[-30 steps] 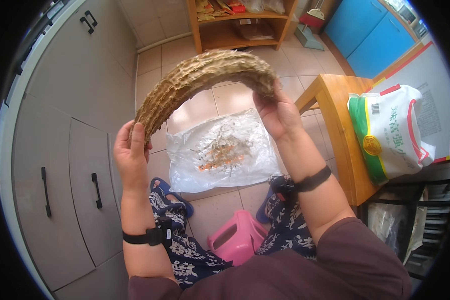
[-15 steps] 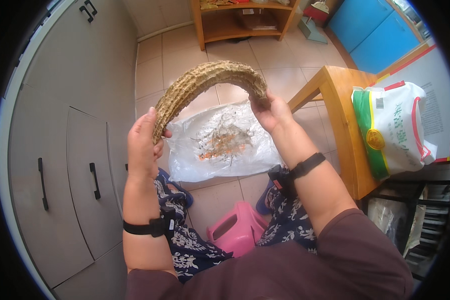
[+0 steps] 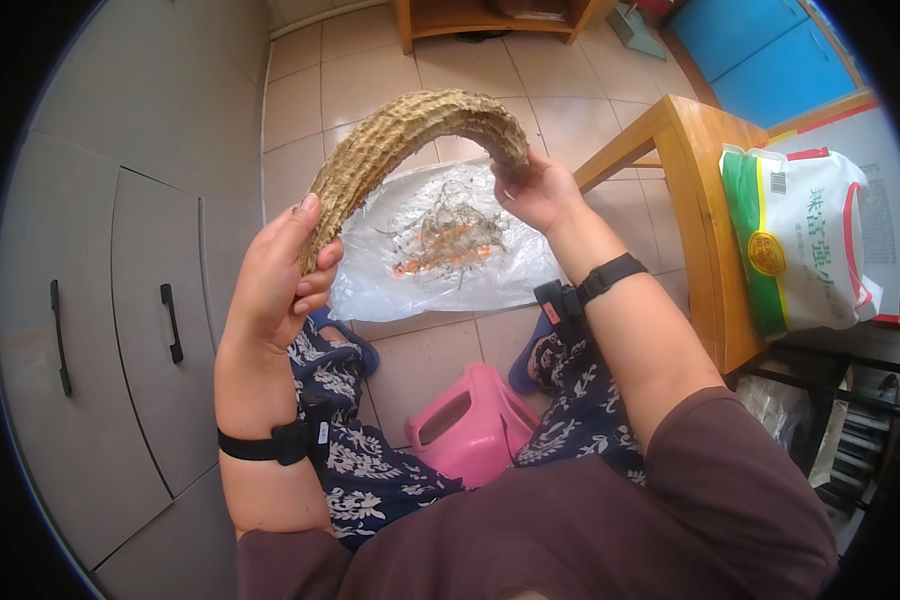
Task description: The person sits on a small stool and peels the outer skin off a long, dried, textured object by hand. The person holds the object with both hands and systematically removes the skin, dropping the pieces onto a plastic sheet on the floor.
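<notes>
A dried loofah [image 3: 415, 118], brown, ridged and bent into an arch, is held up in front of me. My left hand [image 3: 278, 262] is closed around its lower left end, thumb on top and fingers curled beneath. At the other end, my right hand [image 3: 542, 195] grips the narrower tip. Below it, a whitish plastic sheet [image 3: 365, 285] lies spread on the tiled floor. On the sheet is a loose heap of dry fibres and bits [image 3: 455, 230], with some orange scraps among them.
A pink plastic stool [image 3: 480, 430] stands between my legs. Grey cabinets [image 3: 60, 230] line the left. To the right, a white and green bag [image 3: 805, 245] rests against a wooden piece of furniture [image 3: 695, 150]. A wooden shelf [image 3: 490, 18] and blue cupboard [image 3: 765, 65] stand farther off.
The whole view has shifted, so the floor and sheet appear higher. Both hands still hold the loofah; my left forearm has swung slightly outward to the left.
</notes>
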A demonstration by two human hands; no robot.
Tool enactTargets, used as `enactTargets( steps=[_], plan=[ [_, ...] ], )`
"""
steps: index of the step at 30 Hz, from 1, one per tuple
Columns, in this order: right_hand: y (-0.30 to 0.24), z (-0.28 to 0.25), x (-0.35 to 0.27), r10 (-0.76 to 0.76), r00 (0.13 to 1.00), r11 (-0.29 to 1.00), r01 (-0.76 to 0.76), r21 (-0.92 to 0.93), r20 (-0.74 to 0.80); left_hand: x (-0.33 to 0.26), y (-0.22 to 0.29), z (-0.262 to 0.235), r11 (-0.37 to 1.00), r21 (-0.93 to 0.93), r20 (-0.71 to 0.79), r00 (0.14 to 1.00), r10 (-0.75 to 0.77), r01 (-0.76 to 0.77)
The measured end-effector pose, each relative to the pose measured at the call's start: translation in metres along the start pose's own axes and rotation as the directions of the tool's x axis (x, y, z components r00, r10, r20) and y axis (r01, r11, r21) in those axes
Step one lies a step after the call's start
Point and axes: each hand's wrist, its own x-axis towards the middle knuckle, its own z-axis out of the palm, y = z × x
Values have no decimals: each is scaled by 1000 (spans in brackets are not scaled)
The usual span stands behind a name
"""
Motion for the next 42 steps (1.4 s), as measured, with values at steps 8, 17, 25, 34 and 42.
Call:
enactTargets(
  steps=[8,17,25,34,42],
  plan=[
    [51,-20,27,147,988,973,-137,-184,38,9,-24,8,965,-228,151,984,-96,130],
    [35,13,-19,237,961,845,-277,-457,-143,31,-94,64,958,287,-117,992,38,-3],
    [27,50,-73,-148,943,477,332,-814,298,49,-125,84,870,484,63,987,-145,97],
    [18,16,-59,-100,979,296,197,-935,175,69,-72,17,988,-106,-379,923,63,-111],
    [22,14,-58,-48,979,338,203,-919,199,67,-60,13,971,-223,-366,931,-2,-85]
  ],
)
